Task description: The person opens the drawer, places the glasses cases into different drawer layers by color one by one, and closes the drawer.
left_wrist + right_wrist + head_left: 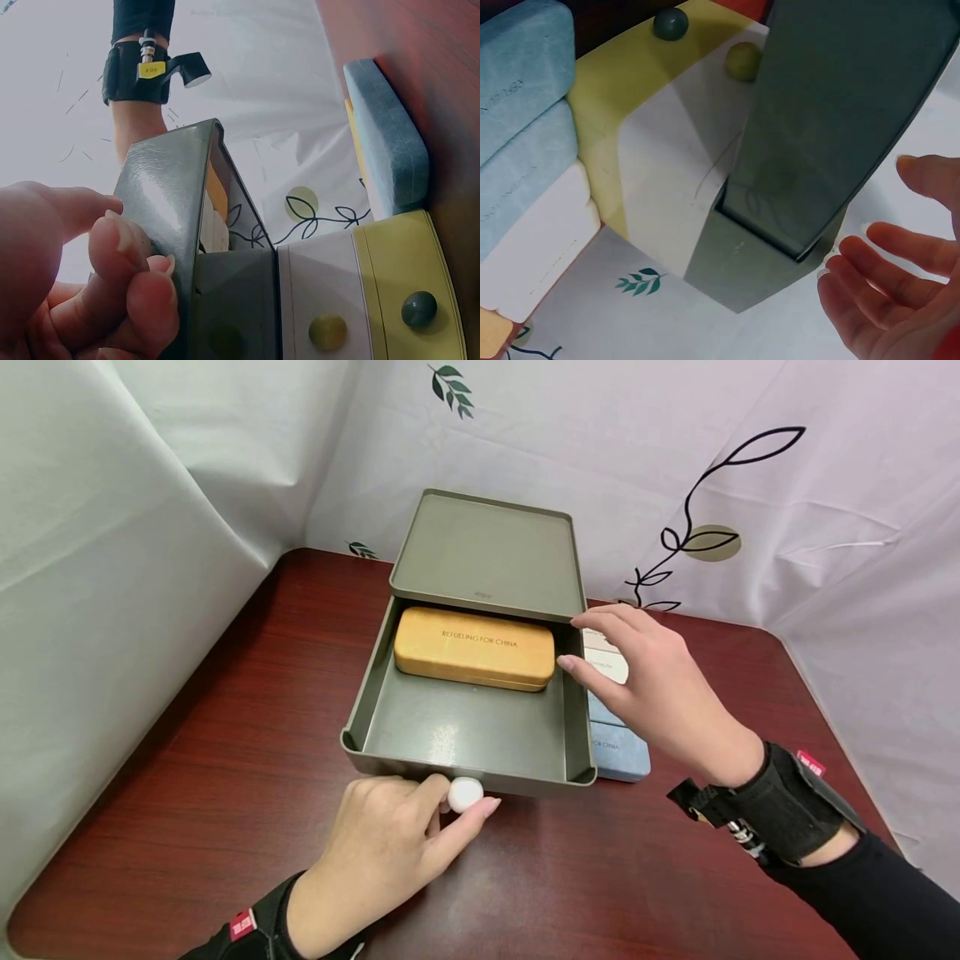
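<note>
A grey-green drawer (457,735) is pulled out toward me from its cabinet (487,552). Thumb and fingers of my left hand (382,827) pinch the round white knob (466,795) on its front. Inside, against the back, lies a yellow glasses case (474,650) lettered "REFUELING FOR CHINA". Over the drawer's right wall hovers my right hand (660,672), thumb and fingers spread and holding nothing. Its thumb tip is near the case's right end. In the right wrist view its fingers (889,262) appear beside the drawer.
Below the grey drawer are a white drawer (322,292) and a yellow drawer (405,277), each with a round knob. Right of the cabinet, blue cases (618,752) and a white case (606,665) lie in a row on the dark red table (187,760). A patterned curtain (600,443) hangs behind.
</note>
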The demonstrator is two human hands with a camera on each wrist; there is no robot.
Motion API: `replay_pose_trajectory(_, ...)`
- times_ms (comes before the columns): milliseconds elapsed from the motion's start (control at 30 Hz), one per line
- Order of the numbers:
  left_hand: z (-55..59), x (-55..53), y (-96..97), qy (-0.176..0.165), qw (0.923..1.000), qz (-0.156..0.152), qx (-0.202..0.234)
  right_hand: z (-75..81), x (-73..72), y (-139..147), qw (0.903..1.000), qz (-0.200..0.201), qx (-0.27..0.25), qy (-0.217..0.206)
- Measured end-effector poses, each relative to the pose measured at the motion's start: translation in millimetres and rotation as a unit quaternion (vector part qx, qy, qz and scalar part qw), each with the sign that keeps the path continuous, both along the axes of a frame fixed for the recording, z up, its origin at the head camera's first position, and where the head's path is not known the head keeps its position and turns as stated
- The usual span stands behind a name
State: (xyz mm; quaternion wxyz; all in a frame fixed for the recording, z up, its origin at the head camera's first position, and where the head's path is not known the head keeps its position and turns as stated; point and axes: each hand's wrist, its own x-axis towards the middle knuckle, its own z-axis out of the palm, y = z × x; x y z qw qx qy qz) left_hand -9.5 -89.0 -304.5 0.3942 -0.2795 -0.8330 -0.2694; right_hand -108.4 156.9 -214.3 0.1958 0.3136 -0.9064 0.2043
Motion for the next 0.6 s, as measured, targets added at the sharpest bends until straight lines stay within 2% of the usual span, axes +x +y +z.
replay_pose_trajectory(200,-1.3,-0.8,0.1,-0.002,1.0,-0.002,0.003,-5.2,-1.1,9,0.9998,-0.019,-0.008,-0.001)
replay_pose_trajectory(600,-2.0,-1.0,-0.3,-0.002,1.0,-0.001,0.001,-20.3,-18.8,33,0.9917,-0.105,0.04,-0.063)
